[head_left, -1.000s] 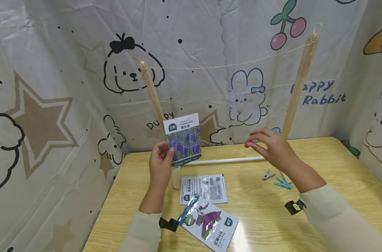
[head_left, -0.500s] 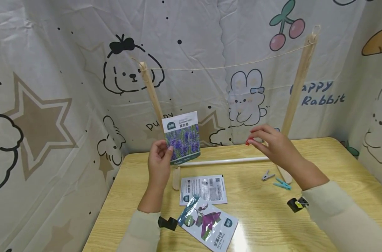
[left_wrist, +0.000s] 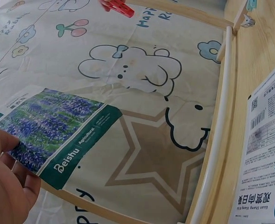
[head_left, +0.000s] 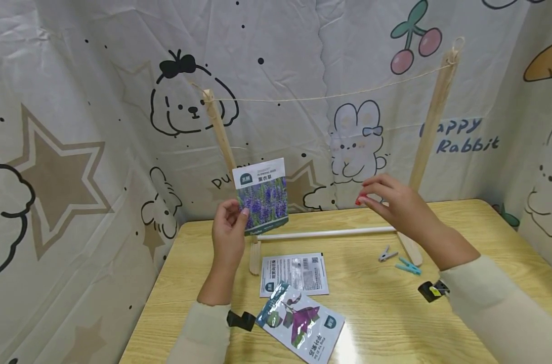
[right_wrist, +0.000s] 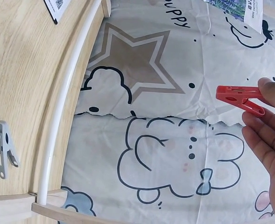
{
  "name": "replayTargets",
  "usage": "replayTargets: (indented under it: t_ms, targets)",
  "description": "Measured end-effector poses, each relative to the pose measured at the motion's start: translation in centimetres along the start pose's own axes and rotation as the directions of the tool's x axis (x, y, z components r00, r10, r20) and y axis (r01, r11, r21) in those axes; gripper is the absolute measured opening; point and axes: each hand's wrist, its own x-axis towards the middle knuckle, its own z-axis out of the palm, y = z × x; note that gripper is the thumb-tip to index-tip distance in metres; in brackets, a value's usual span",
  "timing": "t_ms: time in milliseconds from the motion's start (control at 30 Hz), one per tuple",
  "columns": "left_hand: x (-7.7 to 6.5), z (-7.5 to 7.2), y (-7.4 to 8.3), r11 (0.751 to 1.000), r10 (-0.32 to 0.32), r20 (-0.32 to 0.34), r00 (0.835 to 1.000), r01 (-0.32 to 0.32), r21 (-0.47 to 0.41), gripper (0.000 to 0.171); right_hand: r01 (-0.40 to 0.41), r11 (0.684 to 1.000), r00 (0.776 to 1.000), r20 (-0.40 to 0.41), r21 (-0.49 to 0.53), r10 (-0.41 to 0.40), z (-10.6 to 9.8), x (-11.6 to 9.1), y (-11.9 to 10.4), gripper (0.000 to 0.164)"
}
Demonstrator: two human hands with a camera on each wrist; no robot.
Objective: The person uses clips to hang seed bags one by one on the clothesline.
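Observation:
My left hand (head_left: 228, 230) pinches a lavender seed packet (head_left: 261, 199) by its left edge, thumb on the printed front. The packet is upright above the table, in front of the left wooden post (head_left: 218, 131). In the left wrist view the packet's green lower band reads Beishu. My right hand (head_left: 396, 205) holds a small red clothespin (right_wrist: 240, 99) by its handle ends between thumb and fingers, off to the right of the packet. A thin string (head_left: 321, 96) runs between the tops of the two posts, higher than both hands.
Two more seed packets lie on the table: a white one showing its printed back (head_left: 295, 274) and one with a purple plant (head_left: 303, 323). A grey clothespin (head_left: 387, 254) and a teal clothespin (head_left: 409, 266) lie near the right post (head_left: 432, 121). A white rod (head_left: 326, 233) joins the posts low down.
The left hand and its packet have shifted slightly left and up. The right hand, still holding the red clothespin, has risen a little and moved slightly right.

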Motion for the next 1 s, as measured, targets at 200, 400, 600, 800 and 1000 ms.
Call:
replayTargets:
  t_ms: [200, 400, 600, 800, 1000]
  targets:
    - [0.0, -0.1, 0.1, 1.0, -0.007, 0.0, 1.0, 0.007, -0.001, 0.026, 0.021, 1.0, 1.0, -0.007, 0.0, -0.021, -0.4, 0.6, -0.1, 0.023]
    - [0.2, -0.2, 0.3, 1.0, -0.003, 0.005, 1.0, 0.003, 0.0, 0.025, 0.039, 0.999, 0.999, -0.005, -0.008, -0.039, -0.8, 1.1, -0.2, 0.022]
    - [0.2, -0.3, 0.6, 1.0, -0.007, 0.016, 1.0, 0.007, -0.01, 0.025, 0.053, 0.999, 0.999, -0.002, -0.008, -0.053, -1.2, 1.9, -0.5, 0.021]
    - [0.3, -0.2, 0.8, 1.0, 0.001, 0.015, 1.0, -0.001, 0.004, 0.026, 0.105, 0.994, 0.994, -0.018, -0.015, -0.105, -1.7, 2.9, -0.7, 0.022]
    - [0.4, -0.2, 0.8, 1.0, 0.015, 0.02, 1.0, -0.015, 0.016, 0.026, 0.096, 0.995, 0.995, -0.008, -0.025, -0.097, -2.4, 3.2, -0.9, 0.022]
